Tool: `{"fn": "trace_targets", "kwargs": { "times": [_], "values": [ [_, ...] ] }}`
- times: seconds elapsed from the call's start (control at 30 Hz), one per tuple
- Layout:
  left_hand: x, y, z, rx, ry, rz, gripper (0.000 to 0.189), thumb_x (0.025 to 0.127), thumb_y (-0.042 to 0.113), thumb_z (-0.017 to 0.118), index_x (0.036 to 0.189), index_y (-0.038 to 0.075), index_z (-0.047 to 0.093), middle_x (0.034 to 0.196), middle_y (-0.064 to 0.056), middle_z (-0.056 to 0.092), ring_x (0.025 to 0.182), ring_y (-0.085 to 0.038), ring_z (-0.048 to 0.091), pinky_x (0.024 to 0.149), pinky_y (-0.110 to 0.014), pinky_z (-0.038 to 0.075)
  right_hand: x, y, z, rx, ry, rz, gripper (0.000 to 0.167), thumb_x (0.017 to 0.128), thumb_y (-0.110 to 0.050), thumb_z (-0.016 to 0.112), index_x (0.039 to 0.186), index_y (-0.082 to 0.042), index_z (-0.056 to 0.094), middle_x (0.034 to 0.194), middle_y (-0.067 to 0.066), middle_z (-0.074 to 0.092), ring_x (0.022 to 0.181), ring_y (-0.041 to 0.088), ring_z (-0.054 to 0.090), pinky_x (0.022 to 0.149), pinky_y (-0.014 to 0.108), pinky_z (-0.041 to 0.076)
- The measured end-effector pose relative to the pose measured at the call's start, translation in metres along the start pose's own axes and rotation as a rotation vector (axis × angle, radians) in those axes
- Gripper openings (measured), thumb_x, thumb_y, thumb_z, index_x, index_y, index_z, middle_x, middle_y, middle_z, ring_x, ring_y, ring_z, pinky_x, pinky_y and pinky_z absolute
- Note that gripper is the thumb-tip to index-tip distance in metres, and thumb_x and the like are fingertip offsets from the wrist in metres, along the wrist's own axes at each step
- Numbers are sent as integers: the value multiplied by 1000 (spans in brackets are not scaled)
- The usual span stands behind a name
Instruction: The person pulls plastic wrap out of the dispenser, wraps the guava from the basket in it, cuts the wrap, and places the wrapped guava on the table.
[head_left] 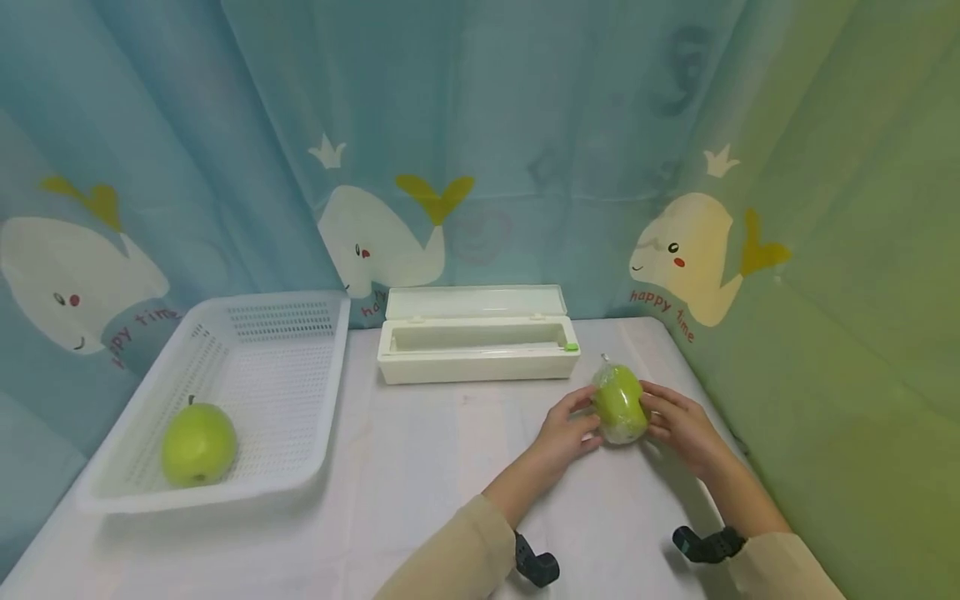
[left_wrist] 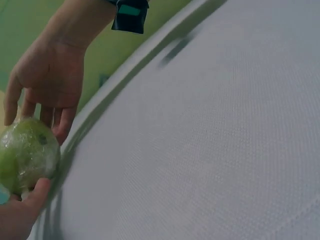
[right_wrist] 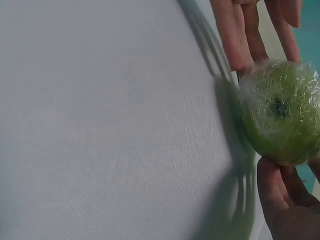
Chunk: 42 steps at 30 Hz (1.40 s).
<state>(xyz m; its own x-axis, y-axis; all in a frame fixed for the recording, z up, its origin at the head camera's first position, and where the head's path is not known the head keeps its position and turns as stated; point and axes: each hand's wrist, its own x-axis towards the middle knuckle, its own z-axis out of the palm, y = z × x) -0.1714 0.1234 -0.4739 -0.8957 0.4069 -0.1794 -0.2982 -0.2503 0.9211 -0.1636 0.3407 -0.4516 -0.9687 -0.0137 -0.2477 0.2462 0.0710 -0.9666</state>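
A green apple [head_left: 621,403] in clear plastic wrap is held between both hands at the right of the table, with a twisted tip of wrap at its top in the head view. My left hand [head_left: 564,433] grips its left side, thumb toward me. On the opposite side, my right hand [head_left: 681,423] holds it with fingertips. Glossy wrinkled film covers the apple [right_wrist: 281,112] in the right wrist view, a dark spot at its middle. The left wrist view catches the apple [left_wrist: 29,155] at its left edge, below the right hand [left_wrist: 50,75].
Behind the hands stands a white cling film dispenser [head_left: 480,364], lid raised, a green slider [head_left: 571,347] at its right end. At left, a white plastic basket [head_left: 330,400] contains another green apple [head_left: 198,444]. Curtains [head_left: 525,150] border the back and right.
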Motion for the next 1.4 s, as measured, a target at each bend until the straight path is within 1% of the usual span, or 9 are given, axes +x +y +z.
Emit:
{"fn": "trace_targets", "kwargs": {
  "times": [0.2, 0.33, 0.5, 0.67, 0.97, 1.07, 1.17, 1.3, 1.4],
  "values": [
    [3, -4, -2, 155, -25, 47, 51, 91, 7, 63, 140, 18, 53, 142, -4, 51, 102, -15, 60, 86, -33, 55, 6, 2, -2, -6, 12, -6, 56, 102, -28, 57, 148, -3, 39, 104, -19, 61, 90, 0, 62, 76, 18, 55],
    [4, -4, -3, 148, -62, 40, 52, 93, 6, 62, 142, 20, 51, 147, -4, 50, 108, -17, 61, 85, -34, 57, 7, 3, -2, 43, 37, 24, 42, 102, -27, 58, 140, -12, 48, 99, -18, 63, 84, 1, 63, 73, 18, 55],
    [4, -5, -6, 149, -86, 30, 53, 95, 7, 61, 145, 19, 48, 154, -6, 44, 133, -24, 50, 92, -38, 56, 8, 6, -2, 4, 50, 23, 64, 102, -38, 55, 152, -3, 34, 102, -22, 61, 88, -1, 64, 78, 19, 56],
    [2, -6, -8, 209, -109, 43, 54, 94, 9, 61, 146, 18, 48, 157, -9, 37, 129, -26, 53, 93, -37, 54, 9, 9, 0, -53, 64, 25, 78, 101, -50, 50, 158, -5, 22, 112, -23, 52, 93, -5, 62, 83, 18, 54],
    [-4, -1, -11, 319, -147, 84, 55, 95, 11, 60, 148, 17, 45, 153, -9, 43, 123, -21, 58, 91, -35, 55, 8, 6, 4, -35, 57, 23, 80, 101, -50, 49, 159, -4, 18, 113, -20, 55, 93, -6, 65, 87, 21, 55],
    [-5, 2, -18, 355, -150, 94, 56, 95, 11, 60, 149, 16, 44, 155, -11, 40, 119, -19, 59, 88, -34, 55, 8, 4, 6, -29, 36, 12, 79, 102, -47, 50, 158, -2, 17, 112, -17, 57, 95, -4, 65, 90, 24, 55],
    [-8, 7, -30, 411, -129, 93, 56, 96, 13, 58, 150, 17, 42, 157, -16, 36, 123, -25, 59, 90, -35, 55, 8, 1, 9, -32, 18, -6, 77, 103, -44, 50, 158, -1, 16, 114, -15, 58, 97, -4, 64, 92, 25, 55],
    [-13, 20, -52, 476, -86, 102, 55, 98, 16, 56, 151, 19, 40, 156, -19, 36, 133, -36, 51, 97, -42, 53, 7, -5, 14, -103, 25, -31, 75, 104, -44, 49, 158, -2, 19, 138, 6, 51, 98, -8, 59, 88, 21, 54],
    [-19, 35, -72, 501, -48, 159, 55, 99, 15, 55, 152, 17, 39, 152, -21, 40, 133, -38, 50, 102, -46, 50, 7, -11, 20, -194, 42, -45, 73, 104, -45, 49, 158, -4, 22, 153, 21, 36, 107, -5, 54, 86, 19, 52]
  ]
}}
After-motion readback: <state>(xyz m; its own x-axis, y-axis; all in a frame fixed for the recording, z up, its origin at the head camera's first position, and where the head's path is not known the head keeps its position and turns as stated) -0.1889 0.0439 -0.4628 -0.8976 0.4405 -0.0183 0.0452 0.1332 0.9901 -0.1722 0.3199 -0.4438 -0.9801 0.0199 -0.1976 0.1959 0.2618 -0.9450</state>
